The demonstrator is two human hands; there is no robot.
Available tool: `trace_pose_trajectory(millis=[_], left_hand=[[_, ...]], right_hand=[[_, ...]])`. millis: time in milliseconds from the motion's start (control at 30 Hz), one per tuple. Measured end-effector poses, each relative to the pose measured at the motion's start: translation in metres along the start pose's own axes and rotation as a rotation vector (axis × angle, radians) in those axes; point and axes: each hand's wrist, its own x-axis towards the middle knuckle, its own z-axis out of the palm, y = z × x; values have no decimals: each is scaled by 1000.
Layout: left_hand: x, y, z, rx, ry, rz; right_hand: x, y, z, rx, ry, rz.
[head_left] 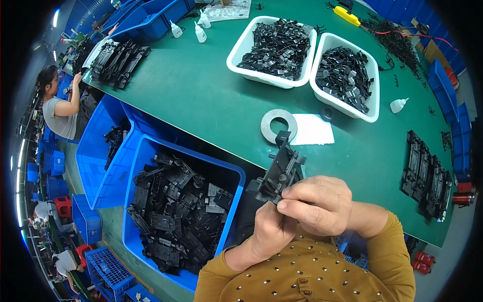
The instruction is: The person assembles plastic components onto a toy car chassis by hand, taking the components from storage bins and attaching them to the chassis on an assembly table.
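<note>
Hands meet at chest height over the green table [211, 95] edge: left hand [269, 229] clamps the black plastic bracket [280, 171] from below, right hand [317, 201] pinches its lower end. Steady support matters (the part juts upward, unsupported), so a firm left grip seems wise.

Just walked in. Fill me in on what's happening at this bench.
A person in a mustard top holds a black plastic part up over the edge of a green table, gripping it with both hands: the left hand from below, the right hand pinching it from the side. A blue bin full of similar black parts sits to the left. On the table are two white tubs of small black pieces, a metal ring and a white sheet. Another person works at the far left.
</note>
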Motion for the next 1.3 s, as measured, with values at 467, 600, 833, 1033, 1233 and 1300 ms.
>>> trace_pose_trajectory(millis=[467,600,833,1033,1233,1300], left_hand=[[1,3,4,-2,58,27],[4,8,2,-21,22,49],[-5,6,-5,-220,37,-259],[13,18,19,-311,-27,-137],[18,27,32,-496,-300,-142],[21,37,42,-505,-413,-163]], right_hand=[[0,3,0,-1,8,-67],[-3,2,-1,-16,-31,-57],[-19,-14,2,-16,75,374],[-24,-27,-32,-19,-95,687],[-39,-33,-51,-97,49,676],[-47,-41,-74,-111,106,727]])
